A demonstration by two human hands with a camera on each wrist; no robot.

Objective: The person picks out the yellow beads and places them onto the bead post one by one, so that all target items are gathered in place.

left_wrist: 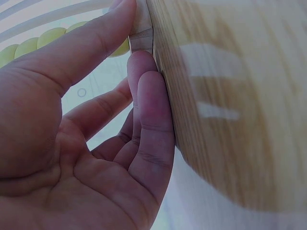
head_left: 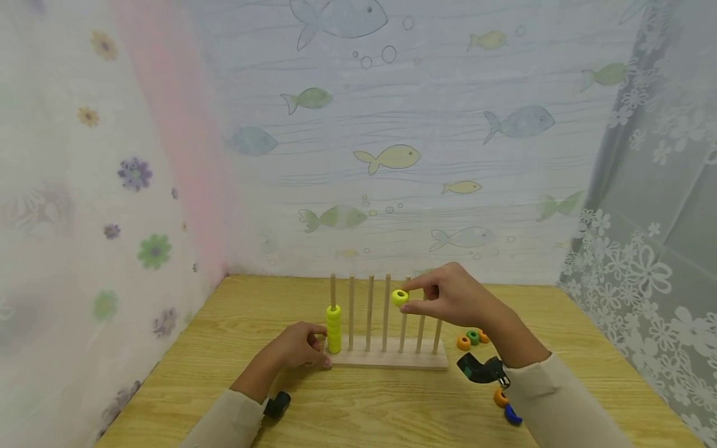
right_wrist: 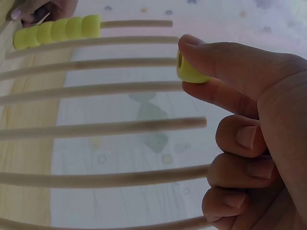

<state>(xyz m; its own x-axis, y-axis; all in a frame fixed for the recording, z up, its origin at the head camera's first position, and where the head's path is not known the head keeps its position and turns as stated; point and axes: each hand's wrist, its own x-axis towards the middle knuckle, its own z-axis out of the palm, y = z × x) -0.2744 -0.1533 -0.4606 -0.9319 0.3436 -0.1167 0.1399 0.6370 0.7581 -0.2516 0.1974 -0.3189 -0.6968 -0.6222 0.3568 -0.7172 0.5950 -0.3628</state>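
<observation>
A wooden peg stand (head_left: 386, 361) with several upright pegs stands on the table. On its leftmost peg is a stack of yellow beads (head_left: 333, 330), with bare peg above. My left hand (head_left: 297, 346) grips the left end of the base, thumb at the front; the left wrist view shows its fingers (left_wrist: 154, 103) at the base's end. Between thumb and index finger, my right hand (head_left: 456, 297) pinches a single yellow bead (right_wrist: 192, 74), held near the tops of the middle pegs and off any peg. Its other fingers (right_wrist: 240, 167) are curled.
Right of the stand lie two orange beads and a green bead (head_left: 473, 337). Nearer the front, an orange bead (head_left: 500, 397) and a blue bead (head_left: 512, 415) lie by the right sleeve, partly hidden. A fish-patterned curtain (head_left: 392, 155) hangs behind the wooden table (head_left: 364, 410).
</observation>
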